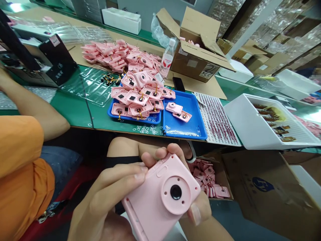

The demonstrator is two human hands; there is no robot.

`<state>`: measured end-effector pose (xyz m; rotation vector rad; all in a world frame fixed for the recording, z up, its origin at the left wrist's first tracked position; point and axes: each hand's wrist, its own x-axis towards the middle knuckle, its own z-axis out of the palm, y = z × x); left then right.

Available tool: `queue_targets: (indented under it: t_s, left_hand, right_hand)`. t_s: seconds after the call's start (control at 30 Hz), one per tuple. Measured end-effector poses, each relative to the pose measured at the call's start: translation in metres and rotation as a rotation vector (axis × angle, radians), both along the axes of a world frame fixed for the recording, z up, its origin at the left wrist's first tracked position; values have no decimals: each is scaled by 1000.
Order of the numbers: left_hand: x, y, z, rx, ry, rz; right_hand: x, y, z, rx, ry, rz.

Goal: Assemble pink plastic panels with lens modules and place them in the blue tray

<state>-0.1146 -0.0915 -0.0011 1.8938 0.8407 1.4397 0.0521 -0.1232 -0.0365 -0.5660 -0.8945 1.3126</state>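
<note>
A pink toy camera (150,209) is held tilted close in front of me, its round lens facing up toward me. My left hand (105,201) grips its left side, fingers lying along the top edge. On the other side, my right hand (200,207) closes around the right end, with the thumb at the lower right and fingertips over the top. Beyond the hands, a blue tray (160,121) is heaped with pink camera shells (136,97) that have small boards and gold flex strips. A second blue tray (185,130) bears a couple of shells.
A water bottle (167,60), an open cardboard box (193,65) and a phone (178,83) stand behind the trays. At right are a sheet of small parts (218,117) and a white foam box (238,120). A person in an orange shirt (20,174) sits at left. Another carton (271,190) is below the table.
</note>
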Motion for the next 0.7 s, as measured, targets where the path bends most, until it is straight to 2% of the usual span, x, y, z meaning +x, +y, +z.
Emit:
queue_targets:
  t_s: [0.2, 0.4, 0.57, 0.7]
  left_hand:
    - [4, 3, 12, 95, 42, -151]
    - [11, 0, 26, 18, 138, -188]
    - [4, 5, 27, -25, 189, -167]
    - [-4, 15, 18, -22, 160, -112]
  right_hand:
    - [-1, 4, 19, -45, 50, -72]
    - [-4, 6, 29, 1, 12, -144]
    - [-7, 15, 26, 46, -74, -139]
    - [-15, 22, 16, 24, -120, -94]
